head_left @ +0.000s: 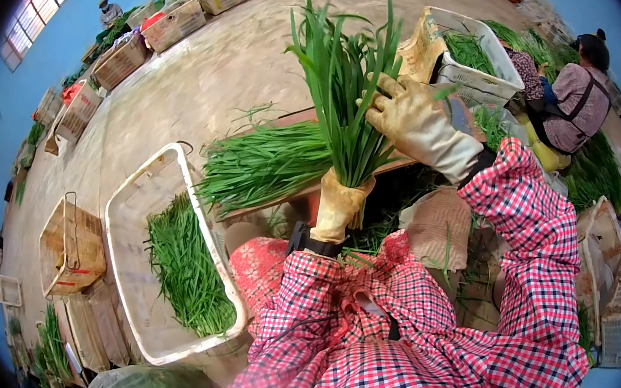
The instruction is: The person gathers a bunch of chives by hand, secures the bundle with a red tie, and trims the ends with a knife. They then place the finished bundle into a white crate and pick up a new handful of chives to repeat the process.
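My left hand (342, 207), in a stained work glove, is wrapped around the lower part of a bunch of garlic chives (342, 106). The leaves stand upright and fan out above the fist. At the right side of the bunch is my gloved right hand (403, 116), its fingers apart and touching the leaves. A pile of chives (272, 163) lies on a low board (292, 190) just beyond my left hand. To the left, a white plastic crate (118, 237) holds more chives (183, 271).
A white crate of chives (509, 80) stands at the upper right, near a seated person (577, 109) in an apron. A tan basket (74, 248) is at the left. Crates (177, 24) line the far wall. A plastic bag (151, 386) lies at the bottom.
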Demonstrator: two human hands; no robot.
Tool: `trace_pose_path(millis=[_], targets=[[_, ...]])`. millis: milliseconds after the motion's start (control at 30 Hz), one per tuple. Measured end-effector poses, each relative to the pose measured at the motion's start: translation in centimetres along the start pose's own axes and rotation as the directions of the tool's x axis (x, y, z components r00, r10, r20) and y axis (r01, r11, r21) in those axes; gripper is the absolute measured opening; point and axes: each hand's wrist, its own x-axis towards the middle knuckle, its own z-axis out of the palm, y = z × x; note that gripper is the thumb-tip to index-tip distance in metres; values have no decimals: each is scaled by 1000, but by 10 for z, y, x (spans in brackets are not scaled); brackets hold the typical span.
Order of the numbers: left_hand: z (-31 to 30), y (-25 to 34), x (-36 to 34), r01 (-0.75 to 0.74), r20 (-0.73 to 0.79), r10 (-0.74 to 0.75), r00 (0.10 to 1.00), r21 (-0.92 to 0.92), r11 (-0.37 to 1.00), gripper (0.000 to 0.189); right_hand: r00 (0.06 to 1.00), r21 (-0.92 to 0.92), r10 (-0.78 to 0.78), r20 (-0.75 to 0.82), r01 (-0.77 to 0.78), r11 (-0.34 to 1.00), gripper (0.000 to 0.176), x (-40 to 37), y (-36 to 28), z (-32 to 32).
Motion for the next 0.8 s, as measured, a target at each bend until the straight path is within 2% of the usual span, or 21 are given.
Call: trace_pose_path(millis=[33,100,133,167,200,233,267,300,333,367,400,433,467,533,567,600,667,700,800], targets=[[1,-1,-2,-37,5,37,999,2,999,14,999,-38,-2,-39,1,999,32,-2,10,7],[2,3,-2,11,-9,-12,1000,-66,998,14,996,-71,16,-83,-22,997,32,-4,35,27],[3,4,-4,39,-14,-40,999,-98,994,14,990,-181,74,116,-52,982,33,-4,50,28],[1,-3,-5,-93,27,91,995,79,992,15,957,9,245,154,-250,968,35,-8,65,41],[-4,-15,-4,-225,95,208,974,247,943,17,979,-187,146,-140,-171,967,31,-25,87,59],[-4,-22,-6,-350,183,301,936,392,850,18,947,-84,315,-54,-319,944,27,-30,98,52],[-1,-20,-8,-126,102,110,989,168,978,19,850,59,526,29,-527,848,25,-32,101,32],[0,-12,-9,40,76,-44,996,46,998,19,733,168,676,80,-678,715,23,-36,103,17],[0,-8,-10,201,65,-197,978,-78,976,19,718,201,696,-18,-680,706,22,-42,102,5],[2,-12,-10,114,59,-112,992,-27,993,18,799,51,519,-304,-530,846,22,-55,100,6],[4,-17,-10,23,61,-24,998,27,999,16,805,-145,260,-534,-390,909,22,-65,94,5],[6,-21,-10,-70,70,64,996,81,994,15,755,158,325,-570,-287,945,25,-66,71,0],[7,-19,-10,10,65,-11,998,28,1000,16,707,441,405,-579,-146,886,29,-64,42,-8],[9,-12,-9,166,73,-160,984,-73,983,18,806,706,484,-340,-122,698,41,-57,-10,-17],[11,-9,-7,155,104,-148,983,-57,986,24,804,770,518,-291,-125,626,48,-48,-31,-13],[11,4,-6,217,94,-206,974,-119,969,26,802,826,547,-239,-128,549,56,-40,-49,-6],[11,29,-4,329,78,-320,944,-240,913,32,786,762,594,-172,-276,586,67,-28,-66,13],[13,24,-4,272,50,-269,962,-279,921,38,781,832,624,-36,-322,452,55,-24,-70,11],[10,7,-9,364,118,-345,931,-229,903,37,755,832,654,-48,-332,444,51,-21,-72,24]])
